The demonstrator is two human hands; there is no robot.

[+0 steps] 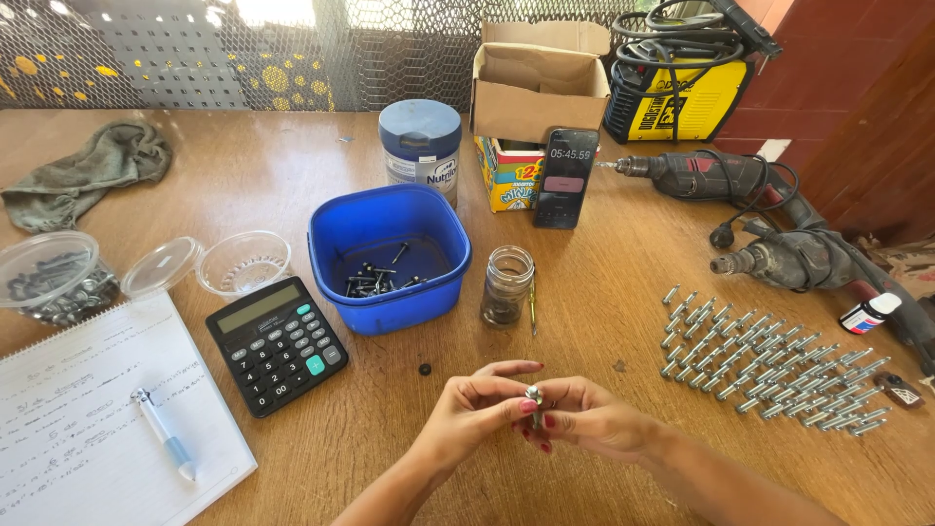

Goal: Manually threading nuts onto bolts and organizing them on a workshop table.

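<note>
My left hand point(474, 407) and right hand point(584, 419) pinch a small silver bolt point(535, 399) between fingertips, low over the wooden table point(584, 292). If my grip slackened, I judge it could roll toward the rows of bolts point(769, 362).

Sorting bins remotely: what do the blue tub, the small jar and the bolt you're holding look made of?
Blue tub: glossy plastic, by its even sheen. Small jar: clear glass, probably; contents show through. Bolt held by left hand and right hand: bright silvery metal.
</note>
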